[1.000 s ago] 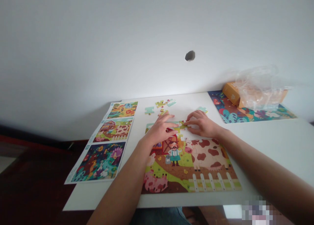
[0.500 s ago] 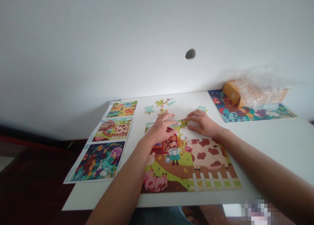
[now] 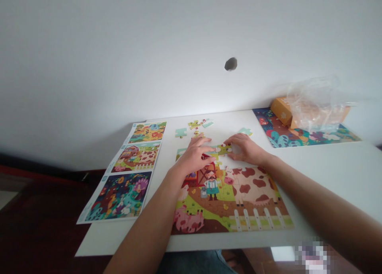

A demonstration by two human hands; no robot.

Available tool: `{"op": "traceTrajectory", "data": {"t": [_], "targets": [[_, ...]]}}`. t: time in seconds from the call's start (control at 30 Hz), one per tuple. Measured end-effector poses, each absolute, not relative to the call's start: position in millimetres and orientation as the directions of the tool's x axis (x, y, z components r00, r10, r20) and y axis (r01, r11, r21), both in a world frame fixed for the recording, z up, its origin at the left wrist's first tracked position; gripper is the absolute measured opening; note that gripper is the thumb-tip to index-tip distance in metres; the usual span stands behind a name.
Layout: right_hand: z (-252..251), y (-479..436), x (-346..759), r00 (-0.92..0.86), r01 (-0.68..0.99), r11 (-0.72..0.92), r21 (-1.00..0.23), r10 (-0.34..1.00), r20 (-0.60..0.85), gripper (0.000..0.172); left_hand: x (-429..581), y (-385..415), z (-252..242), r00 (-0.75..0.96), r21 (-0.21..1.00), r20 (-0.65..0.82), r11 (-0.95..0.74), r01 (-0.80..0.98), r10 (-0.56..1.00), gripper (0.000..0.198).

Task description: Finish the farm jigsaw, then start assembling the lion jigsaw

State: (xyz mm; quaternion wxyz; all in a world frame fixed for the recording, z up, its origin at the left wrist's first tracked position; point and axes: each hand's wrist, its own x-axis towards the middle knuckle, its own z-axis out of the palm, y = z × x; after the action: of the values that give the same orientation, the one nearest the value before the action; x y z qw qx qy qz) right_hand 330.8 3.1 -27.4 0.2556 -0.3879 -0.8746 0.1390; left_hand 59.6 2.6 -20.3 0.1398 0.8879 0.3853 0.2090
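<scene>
A large farm-scene jigsaw puzzle (image 3: pixel 227 202) lies on the table, showing a farmer, a brown-spotted cow, a pig and a white fence. My left hand (image 3: pixel 193 156) and my right hand (image 3: pixel 246 148) meet at its top edge, with their fingertips on a green jigsaw piece (image 3: pixel 223 149) between them. My left hand also covers part of the red barn. Several loose pieces lie just beyond, including a mint-green one (image 3: pixel 180 132) and another (image 3: pixel 245 131) near my right hand.
Three picture sheets (image 3: pixel 119 196) lie in a column left of the puzzle. Far right, an orange box (image 3: pixel 281 110) and a clear plastic bag (image 3: pixel 313 104) rest on a colourful puzzle sheet (image 3: pixel 286 132). The white table (image 3: pixel 328 174) ends at a near edge.
Both hands stay at the green piece, with only slight finger shifts. The whole scene sits slightly higher in the view, because the camera has tilted a little.
</scene>
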Motion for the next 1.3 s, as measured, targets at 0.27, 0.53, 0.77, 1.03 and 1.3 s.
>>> {"op": "traceTrajectory", "data": {"t": [0.27,0.53,0.77,1.03,1.3], "targets": [[-27,5,329,-0.561,0.567,0.687,-0.454,0.726,0.397,0.034,59,4,-23,0.616,0.385,0.276,-0.672,0.633,0.738,0.026],[-19,-1,327,-0.538,0.465,0.7,-0.543,0.71,0.454,0.032,59,4,-22,0.613,0.394,0.271,-0.666,0.633,0.743,0.027],[-14,-1,330,-0.489,0.46,0.688,-0.562,0.724,0.486,0.028,59,4,-23,0.621,0.378,0.273,-0.675,0.634,0.735,0.027],[-6,-9,333,-0.662,0.367,0.705,-0.607,0.656,0.361,0.027,59,3,-23,0.621,0.367,0.284,-0.681,0.634,0.731,0.028],[-4,-16,333,-0.718,0.424,0.701,-0.574,0.646,0.258,0.032,59,4,-24,0.621,0.356,0.29,-0.684,0.637,0.728,0.029]]}}
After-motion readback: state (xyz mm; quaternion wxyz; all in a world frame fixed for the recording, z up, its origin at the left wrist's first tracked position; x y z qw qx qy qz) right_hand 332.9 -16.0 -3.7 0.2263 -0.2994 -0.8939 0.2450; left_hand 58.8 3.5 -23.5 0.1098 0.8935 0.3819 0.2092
